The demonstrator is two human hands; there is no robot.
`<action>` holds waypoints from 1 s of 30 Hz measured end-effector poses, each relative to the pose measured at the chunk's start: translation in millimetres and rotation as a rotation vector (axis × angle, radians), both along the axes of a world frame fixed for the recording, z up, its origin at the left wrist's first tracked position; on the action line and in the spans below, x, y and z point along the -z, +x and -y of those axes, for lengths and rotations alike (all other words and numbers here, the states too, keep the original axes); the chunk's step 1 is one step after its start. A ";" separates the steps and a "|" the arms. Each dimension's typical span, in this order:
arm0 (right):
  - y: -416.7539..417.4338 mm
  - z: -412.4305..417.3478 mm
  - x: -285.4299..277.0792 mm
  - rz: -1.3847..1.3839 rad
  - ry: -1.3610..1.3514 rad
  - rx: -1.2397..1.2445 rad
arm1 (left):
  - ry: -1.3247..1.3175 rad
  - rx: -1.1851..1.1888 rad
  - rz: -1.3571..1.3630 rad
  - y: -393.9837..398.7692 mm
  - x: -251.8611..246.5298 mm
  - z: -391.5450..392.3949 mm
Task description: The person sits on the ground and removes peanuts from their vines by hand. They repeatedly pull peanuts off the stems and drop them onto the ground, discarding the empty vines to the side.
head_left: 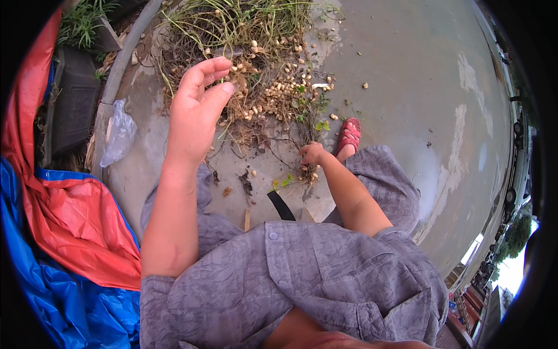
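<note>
My left hand is raised in front of the peanut plants, its fingers curled and a gap between them and the thumb; nothing is plainly held in it. Low at the right edge of the pile, my right hand grips a bundle of peanut plant stems, with pods showing just below the hand. The pile of uprooted peanut plants has long green stems at the top and brown roots. Many peanuts in their shells lie among the roots in the middle.
A blue and red tarpaulin lies at the left, near a clear plastic bag and a dark planter behind a curb. Scattered pods and leaf scraps lie on the concrete floor. My red sandal is beside the pile.
</note>
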State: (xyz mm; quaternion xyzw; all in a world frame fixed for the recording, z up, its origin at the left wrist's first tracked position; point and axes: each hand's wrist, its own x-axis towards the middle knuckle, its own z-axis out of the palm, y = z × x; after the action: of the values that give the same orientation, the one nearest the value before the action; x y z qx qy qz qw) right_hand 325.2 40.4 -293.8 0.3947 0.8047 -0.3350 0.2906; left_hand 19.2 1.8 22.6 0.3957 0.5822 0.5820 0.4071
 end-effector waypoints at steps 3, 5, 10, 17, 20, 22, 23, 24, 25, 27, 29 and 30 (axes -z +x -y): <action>-14.1 40.9 9.7 0.118 0.124 -0.027 | -0.043 0.068 0.032 5.2 3.4 3.0; -13.0 44.9 25.7 0.199 0.081 0.004 | -0.051 0.140 0.014 6.6 5.3 4.0; -15.2 -0.2 -1.8 0.010 -0.182 0.161 | -0.072 0.182 -0.071 5.6 4.0 3.0; -15.3 -83.3 -139.1 -0.367 -0.411 1.003 | -0.052 0.166 -0.164 5.8 -1.2 2.7; -12.6 -102.2 -202.7 -0.559 -0.493 1.056 | -0.008 0.200 -0.263 7.5 -1.0 1.4; -18.0 -107.6 -243.9 -0.697 -0.512 1.083 | 0.023 0.217 -0.334 6.6 -2.3 2.7; -20.7 -106.9 -262.1 -0.771 -0.517 1.088 | 0.055 0.222 -0.418 7.3 -4.1 3.7; -22.8 -106.1 -276.1 -0.845 -0.522 1.092 | 0.068 0.213 -0.446 7.4 -2.4 3.7; -24.1 -106.5 -287.4 -0.936 -0.534 1.099 | 0.081 0.202 -0.474 7.6 -0.4 3.2; -26.7 -107.9 -307.8 -1.116 -0.560 1.104 | 0.157 0.079 -0.519 9.8 0.8 0.9; -30.4 -107.5 -329.5 -1.300 -0.541 1.141 | 0.232 -0.097 -0.487 14.2 -1.6 -1.2; -31.2 -107.9 -335.4 -1.393 -0.524 1.158 | 0.258 -0.224 -0.432 15.3 -2.9 -1.0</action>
State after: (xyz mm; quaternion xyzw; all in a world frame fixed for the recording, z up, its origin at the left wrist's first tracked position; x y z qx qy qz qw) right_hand 294.0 148.2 41.6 0.3663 0.3751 -0.7580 -0.3880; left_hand 34.6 2.7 25.5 0.4923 0.6168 0.5949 0.1527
